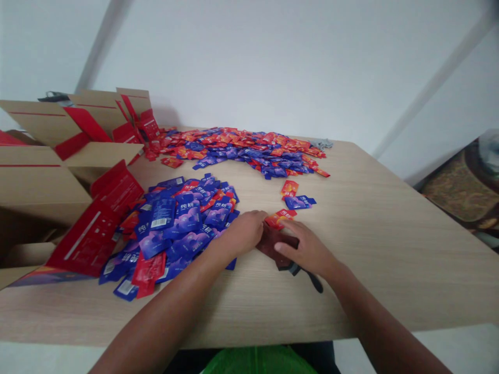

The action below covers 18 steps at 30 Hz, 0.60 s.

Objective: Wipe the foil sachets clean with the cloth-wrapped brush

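Between my hands on the table is a dark reddish-brown block-like object (270, 241); its exact kind is unclear. A dark handle-like end (315, 282) sticks out near it, below my right hand. My left hand (246, 231) is closed at the object's left edge, its fingertips partly hidden. My right hand (307, 248) lies over its right side, thumb on top and fingers curled across it. An orange-red sachet (277, 218) lies just beyond the object, close to the fingertips of both hands. Farther off are another orange sachet (289, 188) and a purple-blue sachet (298, 202).
A heap of purple and red sachets (187, 215) spreads left of my hands. A long mixed pile (241, 148) runs along the table's back. Open cardboard boxes (35, 182) with red flaps crowd the left side. The wooden table (390, 249) ends at a slanted right edge.
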Motion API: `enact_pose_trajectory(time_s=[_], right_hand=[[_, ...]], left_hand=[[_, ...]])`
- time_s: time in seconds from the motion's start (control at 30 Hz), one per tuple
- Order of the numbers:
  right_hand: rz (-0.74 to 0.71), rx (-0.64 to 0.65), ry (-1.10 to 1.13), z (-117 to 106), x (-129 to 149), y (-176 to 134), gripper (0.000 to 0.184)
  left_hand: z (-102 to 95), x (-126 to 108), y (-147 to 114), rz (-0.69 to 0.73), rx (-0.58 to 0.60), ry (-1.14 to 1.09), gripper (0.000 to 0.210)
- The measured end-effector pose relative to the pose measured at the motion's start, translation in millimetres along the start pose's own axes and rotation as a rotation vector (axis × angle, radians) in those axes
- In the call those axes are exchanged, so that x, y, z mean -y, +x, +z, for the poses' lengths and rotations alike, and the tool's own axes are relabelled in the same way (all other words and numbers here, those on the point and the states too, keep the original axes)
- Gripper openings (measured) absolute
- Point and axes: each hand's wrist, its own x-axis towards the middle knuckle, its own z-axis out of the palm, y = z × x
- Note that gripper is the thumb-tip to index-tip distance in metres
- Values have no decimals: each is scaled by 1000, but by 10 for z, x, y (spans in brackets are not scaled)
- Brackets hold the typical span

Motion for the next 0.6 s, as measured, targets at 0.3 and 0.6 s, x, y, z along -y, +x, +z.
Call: enact_pose_trajectory(time_s=[0.3,0.6], right_hand=[[-73,182,-172,319,346,-391,62],[193,340,209,-581,274,-614,53]], left_hand=[[289,44,183,236,143,-55,47],[311,-401,-431,82,115,185,33]])
